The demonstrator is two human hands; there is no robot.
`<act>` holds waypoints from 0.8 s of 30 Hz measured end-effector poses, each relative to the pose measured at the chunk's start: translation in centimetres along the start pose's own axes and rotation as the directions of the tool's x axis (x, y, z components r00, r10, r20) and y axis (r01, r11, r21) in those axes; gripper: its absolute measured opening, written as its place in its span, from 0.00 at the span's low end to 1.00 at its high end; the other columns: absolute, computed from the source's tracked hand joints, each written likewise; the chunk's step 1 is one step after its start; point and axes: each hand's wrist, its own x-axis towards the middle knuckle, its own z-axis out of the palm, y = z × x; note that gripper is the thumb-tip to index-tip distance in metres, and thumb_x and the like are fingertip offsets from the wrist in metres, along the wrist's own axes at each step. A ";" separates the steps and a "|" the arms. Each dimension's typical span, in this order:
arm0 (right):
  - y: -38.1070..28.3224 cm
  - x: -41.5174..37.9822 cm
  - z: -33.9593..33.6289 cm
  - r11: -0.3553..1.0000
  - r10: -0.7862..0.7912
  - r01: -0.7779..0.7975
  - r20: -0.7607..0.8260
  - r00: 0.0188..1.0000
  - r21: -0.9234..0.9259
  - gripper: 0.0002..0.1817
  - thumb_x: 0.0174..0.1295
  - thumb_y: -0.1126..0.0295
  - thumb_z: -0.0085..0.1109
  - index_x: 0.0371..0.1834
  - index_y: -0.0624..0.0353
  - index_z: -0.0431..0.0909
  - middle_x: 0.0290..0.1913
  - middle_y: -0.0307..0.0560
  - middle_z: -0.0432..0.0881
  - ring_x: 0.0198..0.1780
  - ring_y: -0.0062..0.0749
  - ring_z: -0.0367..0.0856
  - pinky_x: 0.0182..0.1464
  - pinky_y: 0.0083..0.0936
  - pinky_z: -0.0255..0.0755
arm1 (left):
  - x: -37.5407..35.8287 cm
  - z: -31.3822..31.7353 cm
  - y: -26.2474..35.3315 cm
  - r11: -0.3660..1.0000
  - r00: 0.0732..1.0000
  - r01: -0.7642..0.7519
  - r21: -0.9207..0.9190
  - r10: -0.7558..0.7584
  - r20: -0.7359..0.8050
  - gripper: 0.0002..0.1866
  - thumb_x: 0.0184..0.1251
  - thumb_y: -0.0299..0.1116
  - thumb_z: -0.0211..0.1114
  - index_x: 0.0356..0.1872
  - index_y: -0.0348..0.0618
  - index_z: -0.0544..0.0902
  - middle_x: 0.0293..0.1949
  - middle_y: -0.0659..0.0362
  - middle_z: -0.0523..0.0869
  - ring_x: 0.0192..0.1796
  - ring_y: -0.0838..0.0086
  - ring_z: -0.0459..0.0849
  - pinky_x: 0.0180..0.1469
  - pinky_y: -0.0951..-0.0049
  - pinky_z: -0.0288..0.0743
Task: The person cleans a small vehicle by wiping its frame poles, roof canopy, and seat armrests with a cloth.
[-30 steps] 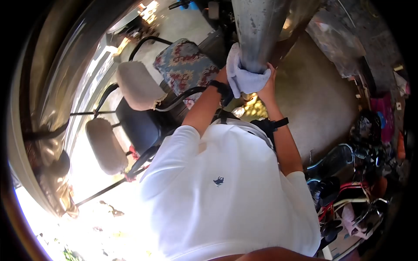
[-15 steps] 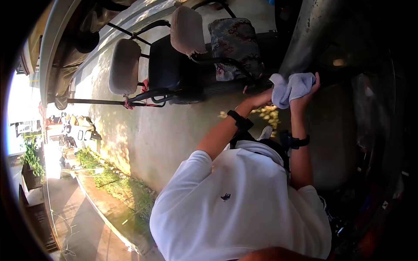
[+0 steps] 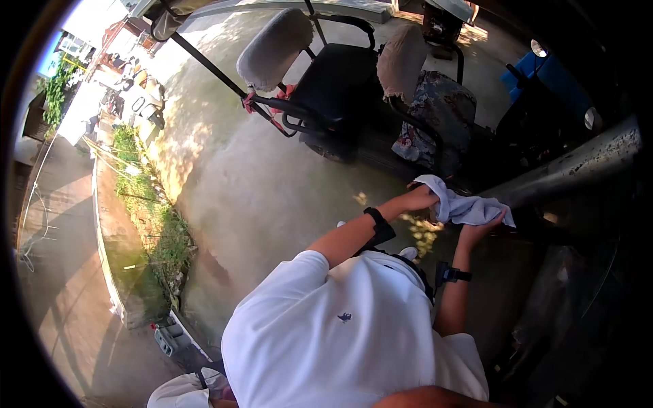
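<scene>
A light blue-grey cloth (image 3: pixel 469 209) stretches between my two hands, its folds bunched toward the left. My left hand (image 3: pixel 420 198) grips its left end, fingers curled into the fabric. At the lower right end, my right hand (image 3: pixel 480 230) holds the cloth, partly covered by it. Just beyond, a scuffed metal pole (image 3: pixel 571 168) slants up to the right, and the cloth overlaps its near end in this view. Dark bands with small devices sit on both my wrists.
A vehicle with a black seat (image 3: pixel 340 78) and a flowered seat cover (image 3: pixel 445 112) stands ahead. Plants (image 3: pixel 160 224) line a low edge at left. Another person's white clothing (image 3: pixel 178 393) shows at bottom left. Something blue (image 3: pixel 568 88) lies at upper right.
The view has turned, so the vehicle and pole appear rotated and farther right. The cloth, bunched before, is now spread wider between my hands. A person has come into view at bottom left.
</scene>
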 end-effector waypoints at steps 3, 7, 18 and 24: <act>-1.4 -2.0 2.7 0.999 0.028 -0.025 0.098 0.995 -0.031 0.45 0.65 0.63 0.65 0.78 0.64 0.46 0.75 0.64 0.54 0.75 0.53 0.59 0.73 0.42 0.58 | -3.5 -6.1 1.2 0.991 0.990 0.137 0.005 -0.136 -0.043 0.18 0.72 0.38 0.56 0.58 0.40 0.77 0.45 0.63 0.81 0.42 0.77 0.77 0.42 0.74 0.75; -3.1 -5.1 8.5 0.999 -0.007 -0.003 0.278 0.961 0.036 0.41 0.64 0.65 0.66 0.76 0.61 0.53 0.74 0.64 0.60 0.74 0.52 0.62 0.71 0.41 0.61 | -7.4 -13.7 1.4 0.962 0.945 0.271 -0.026 -0.271 -0.181 0.24 0.75 0.47 0.52 0.62 0.41 0.74 0.47 0.63 0.81 0.43 0.77 0.77 0.42 0.73 0.75; -14.5 -11.8 21.3 0.977 -0.208 0.203 0.520 0.828 0.067 0.33 0.60 0.70 0.68 0.68 0.59 0.67 0.61 0.62 0.77 0.63 0.49 0.77 0.64 0.35 0.68 | -17.7 -31.6 0.9 0.927 0.890 0.070 -0.370 -0.225 -0.395 0.37 0.61 0.30 0.70 0.71 0.46 0.62 0.59 0.59 0.77 0.56 0.70 0.81 0.50 0.67 0.81; -19.0 -11.1 27.6 0.983 -0.179 0.161 0.668 0.723 0.089 0.33 0.59 0.72 0.68 0.68 0.59 0.67 0.60 0.61 0.78 0.63 0.53 0.77 0.63 0.38 0.69 | -17.9 -37.9 1.4 0.953 0.824 -0.226 -0.203 0.076 -0.562 0.41 0.54 0.30 0.77 0.69 0.41 0.65 0.62 0.59 0.76 0.64 0.69 0.75 0.66 0.65 0.70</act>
